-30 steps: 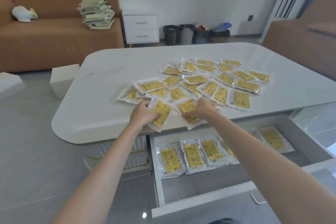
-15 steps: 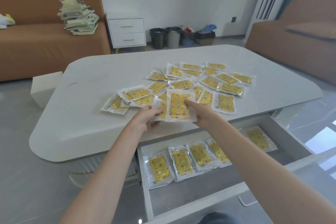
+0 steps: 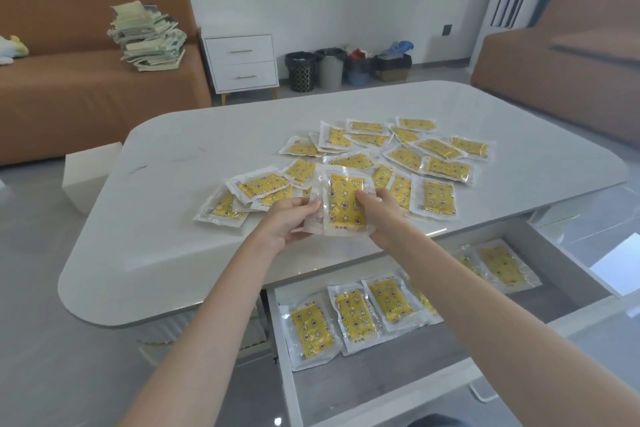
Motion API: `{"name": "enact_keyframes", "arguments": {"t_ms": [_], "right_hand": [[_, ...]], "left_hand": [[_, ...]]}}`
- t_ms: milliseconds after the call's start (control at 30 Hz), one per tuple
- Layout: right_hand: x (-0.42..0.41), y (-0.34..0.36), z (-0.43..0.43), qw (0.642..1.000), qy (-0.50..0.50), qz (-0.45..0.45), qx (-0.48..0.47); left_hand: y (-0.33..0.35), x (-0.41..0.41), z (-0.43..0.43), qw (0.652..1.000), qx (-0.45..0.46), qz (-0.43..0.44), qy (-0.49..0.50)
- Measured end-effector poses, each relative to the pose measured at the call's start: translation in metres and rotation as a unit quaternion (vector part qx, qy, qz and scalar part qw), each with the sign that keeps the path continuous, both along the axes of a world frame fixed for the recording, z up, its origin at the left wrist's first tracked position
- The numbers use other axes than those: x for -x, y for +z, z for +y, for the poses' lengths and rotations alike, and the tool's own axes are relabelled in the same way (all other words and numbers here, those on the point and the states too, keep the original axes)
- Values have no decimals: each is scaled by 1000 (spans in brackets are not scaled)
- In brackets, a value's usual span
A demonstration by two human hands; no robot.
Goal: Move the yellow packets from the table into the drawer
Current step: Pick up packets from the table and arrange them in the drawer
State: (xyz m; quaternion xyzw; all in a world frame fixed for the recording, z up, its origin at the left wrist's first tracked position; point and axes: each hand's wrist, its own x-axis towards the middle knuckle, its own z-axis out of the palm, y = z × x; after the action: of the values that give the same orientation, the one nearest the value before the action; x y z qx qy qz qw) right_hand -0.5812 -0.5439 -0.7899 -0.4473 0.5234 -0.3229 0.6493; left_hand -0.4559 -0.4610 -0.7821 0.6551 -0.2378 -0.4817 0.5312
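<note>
**Inspector:** State of the hands?

**Assistant:** The left hand [image 3: 287,222] grips the left edge of the held packets [image 3: 344,206], with its fingers curled round it. The right hand [image 3: 381,215] pinches the right edge. At least two packets overlap in the grip, but the exact count cannot be determined.

**Inspector:** Position of the item?

**Assistant:** It is raised just above the tabletop [image 3: 173,218], near the front edge. The loose packets [image 3: 433,163] are spread beyond it and to either side.

**Inspector:** Destination?

**Assistant:** The drawer [image 3: 381,369] stands open below that front edge, nearer the person and offset to the right of the hands. A row of stored packets [image 3: 353,315] lies along its back, and grey floor shows in front of them.

**Inspector:** Orientation?

**Assistant:** The long axis of the held packets points away from the person, roughly matching the stored row. In my judgement no turn is needed: draw back toward the body, then lower. The right hand is the nearer to the drawer, and its forearm crosses above it.
</note>
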Motion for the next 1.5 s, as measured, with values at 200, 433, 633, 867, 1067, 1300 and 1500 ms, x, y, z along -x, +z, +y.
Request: {"name": "enact_keyframes", "arguments": {"t_ms": [200,433,633,867,1067,1300,1500], "right_hand": [[-8,-6,-1,999,-7,35,8],[-9,-12,-1,984,44,149,90],[-15,-12,1,957,110,221,154],[-18,0,0,943,172,257,122],[-15,3,-2,940,168,281,92],[-9,2,-6,948,163,263,70],[-8,2,-5,949,174,255,65]], "left_hand": [[-5,-39,-11,949,28,-309,58],[-25,-88,-37,781,-105,-612,68],[-26,-112,-54,752,-160,-637,-54],[-11,-112,-63,774,-246,-562,-157],[-3,-117,-61,767,-272,-558,-164],[-2,-120,-54,821,-276,-488,-108],[-8,-108,-46,815,-240,-525,-54]]}}
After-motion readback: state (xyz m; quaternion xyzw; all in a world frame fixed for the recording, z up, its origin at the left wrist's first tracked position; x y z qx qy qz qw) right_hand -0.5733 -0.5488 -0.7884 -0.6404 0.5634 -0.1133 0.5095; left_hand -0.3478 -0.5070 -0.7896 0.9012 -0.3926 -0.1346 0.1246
